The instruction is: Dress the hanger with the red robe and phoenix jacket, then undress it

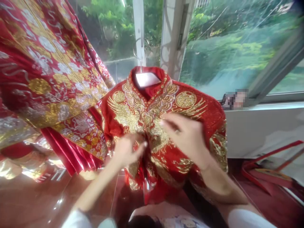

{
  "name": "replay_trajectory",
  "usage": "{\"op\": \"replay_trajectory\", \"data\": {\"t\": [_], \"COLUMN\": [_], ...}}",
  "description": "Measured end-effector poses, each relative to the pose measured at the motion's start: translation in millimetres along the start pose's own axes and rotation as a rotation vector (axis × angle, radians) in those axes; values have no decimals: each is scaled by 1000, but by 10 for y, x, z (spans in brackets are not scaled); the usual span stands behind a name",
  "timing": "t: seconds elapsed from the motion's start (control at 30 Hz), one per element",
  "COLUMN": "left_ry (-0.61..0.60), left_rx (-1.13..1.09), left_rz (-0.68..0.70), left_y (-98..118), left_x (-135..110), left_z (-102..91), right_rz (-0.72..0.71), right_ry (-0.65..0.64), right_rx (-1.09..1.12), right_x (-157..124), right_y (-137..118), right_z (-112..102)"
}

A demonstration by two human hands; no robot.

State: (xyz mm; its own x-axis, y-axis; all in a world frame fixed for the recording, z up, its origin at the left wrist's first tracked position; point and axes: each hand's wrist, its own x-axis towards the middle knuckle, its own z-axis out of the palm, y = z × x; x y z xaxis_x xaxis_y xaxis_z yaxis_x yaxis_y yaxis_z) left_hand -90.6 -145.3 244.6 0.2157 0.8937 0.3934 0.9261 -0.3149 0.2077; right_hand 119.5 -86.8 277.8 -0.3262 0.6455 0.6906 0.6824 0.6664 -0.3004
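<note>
A red jacket point(166, 158) with gold embroidery and a stand collar hangs in front of me on a hanger point(147, 79) with a thin metal hook. At the jacket's front opening, my left hand point(128, 148) is closed, its thumb and fingers at the fabric edge. My right hand point(186, 133) is over the embroidered chest on the other side, fingers bent toward the opening. Motion blur hides whether those fingertips grip anything. Below the hands the two front edges part slightly.
At the left hangs a larger red garment point(59, 69) with silver and gold embroidery, above a pleated red skirt point(73, 152). Windows point(225, 63) stand behind the jacket. A red-framed object point(268, 174) is on the floor at right. Glossy tiles point(95, 196) cover the floor.
</note>
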Motion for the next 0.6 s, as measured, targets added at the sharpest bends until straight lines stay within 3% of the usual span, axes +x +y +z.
{"op": "replay_trajectory", "data": {"t": [0.07,0.13,0.17,0.27,0.33,0.47,0.6], "left_ry": [374,614,625,445,362,294,156], "left_rx": [177,245,200,-57,-176,-295,-412], "left_rz": [139,212,205,263,282,198,43], "left_y": [-93,-215,-283,-475,-569,-689,-747], "left_x": [366,801,1020,1547,1733,1816,1811], "left_z": [-436,-768,-877,-1002,-998,-1047,-1138], "right_rz": [-45,-130,-169,-165,-78,79,-21], "right_ry": [270,258,183,-38,-98,-15,-12], "right_rx": [-126,-140,-110,-25,-29,-16,207], "right_x": [162,378,485,747,890,1174,1273], "right_y": [130,276,344,462,448,354,488], "right_z": [-299,-479,-522,-540,-527,-498,-456]}}
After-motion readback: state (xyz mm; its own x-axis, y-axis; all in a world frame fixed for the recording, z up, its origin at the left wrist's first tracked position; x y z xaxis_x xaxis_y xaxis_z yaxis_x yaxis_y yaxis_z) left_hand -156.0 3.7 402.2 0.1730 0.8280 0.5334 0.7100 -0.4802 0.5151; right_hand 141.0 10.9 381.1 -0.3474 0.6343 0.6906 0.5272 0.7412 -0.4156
